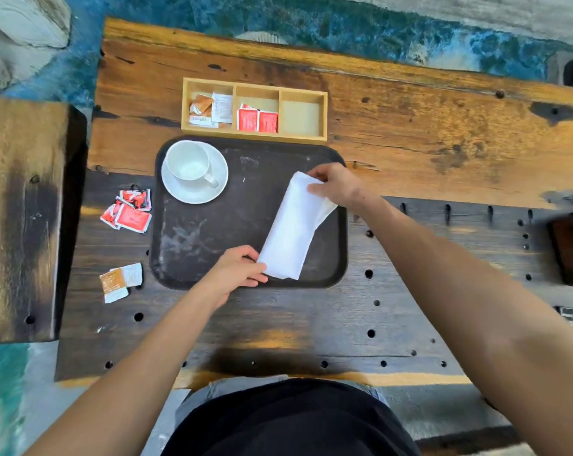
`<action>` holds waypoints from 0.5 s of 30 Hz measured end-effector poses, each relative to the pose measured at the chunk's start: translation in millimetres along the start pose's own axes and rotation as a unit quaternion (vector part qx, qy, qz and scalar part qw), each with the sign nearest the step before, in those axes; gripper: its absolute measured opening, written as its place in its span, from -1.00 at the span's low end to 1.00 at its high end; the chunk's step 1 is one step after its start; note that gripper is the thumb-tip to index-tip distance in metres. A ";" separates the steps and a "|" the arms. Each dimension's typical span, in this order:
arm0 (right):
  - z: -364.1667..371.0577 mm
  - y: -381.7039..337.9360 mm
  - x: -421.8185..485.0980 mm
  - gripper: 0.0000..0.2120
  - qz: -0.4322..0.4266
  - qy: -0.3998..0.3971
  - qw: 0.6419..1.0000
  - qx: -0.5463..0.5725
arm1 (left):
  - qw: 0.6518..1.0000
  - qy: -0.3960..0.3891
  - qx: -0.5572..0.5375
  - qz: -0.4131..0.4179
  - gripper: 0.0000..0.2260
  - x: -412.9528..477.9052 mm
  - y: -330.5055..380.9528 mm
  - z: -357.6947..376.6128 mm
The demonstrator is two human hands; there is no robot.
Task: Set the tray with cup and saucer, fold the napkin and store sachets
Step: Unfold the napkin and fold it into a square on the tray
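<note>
White folded napkin [291,225] lies diagonally on the dark tray's [193,238] right half, near its front-right corner. Left hand [235,271] fingers pinch its near end; right hand [336,184] fingers pinch its far end. Judged light, limp and crease-prone: best held at the ends, as now.

Worn plank table [410,133], amber at the far side and dark with drilled holes nearer; a separate wooden block [18,218] at left; blue-painted floor [344,31] beyond (daylight, evenly lit).
</note>
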State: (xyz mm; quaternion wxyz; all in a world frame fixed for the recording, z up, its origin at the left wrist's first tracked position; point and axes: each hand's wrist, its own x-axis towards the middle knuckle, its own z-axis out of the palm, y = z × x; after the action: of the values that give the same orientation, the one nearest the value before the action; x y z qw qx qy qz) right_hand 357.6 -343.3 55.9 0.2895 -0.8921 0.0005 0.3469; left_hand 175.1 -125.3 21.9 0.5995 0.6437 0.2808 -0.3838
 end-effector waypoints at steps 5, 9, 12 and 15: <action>3.0 -12.0 46.2 -0.68 -0.022 -0.028 0.998 -0.054 | 0.999 0.002 0.008 -0.034 -0.96 28.9 0.8 11.6; 5.0 -7.5 75.5 -0.57 0.019 0.028 0.998 -0.048 | 0.965 0.099 0.242 0.010 -0.87 56.0 6.3 13.5; 8.3 14.1 76.0 -0.69 0.097 0.156 0.983 0.015 | 0.948 0.172 0.252 0.093 -0.79 74.9 17.7 11.9; 23.5 36.1 56.8 -0.82 0.152 0.197 0.960 0.126 | 0.940 0.190 0.242 0.148 -0.78 94.8 38.0 12.2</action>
State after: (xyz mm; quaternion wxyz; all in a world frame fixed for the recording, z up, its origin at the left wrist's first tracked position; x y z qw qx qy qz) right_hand 378.9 -349.8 -11.8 0.3381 -0.8883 0.2367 0.2014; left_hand 256.3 -151.4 -35.5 0.4112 0.8647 0.1890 -0.2178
